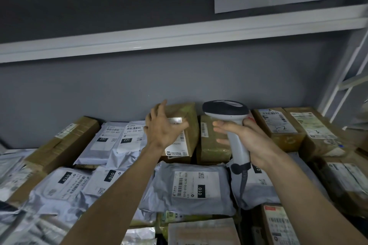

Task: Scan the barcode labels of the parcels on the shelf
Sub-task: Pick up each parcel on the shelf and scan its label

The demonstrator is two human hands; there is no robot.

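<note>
scanner (229,117): smooth plastic, white handle, dark head
boxes (213,141): matt brown cardboard, glossy tape
mail bags (159,191): crinkled grey plastic, paper labels

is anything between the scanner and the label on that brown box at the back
Yes. The left hand, fingers spread, lies in front of the brown box and covers part of its label. The scanner, gripped by the right hand, sits to the right of the box, its head turned away from the camera.

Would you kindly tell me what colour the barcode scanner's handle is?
The barcode scanner has a white handle under a dark head, seen in the head view.
</note>
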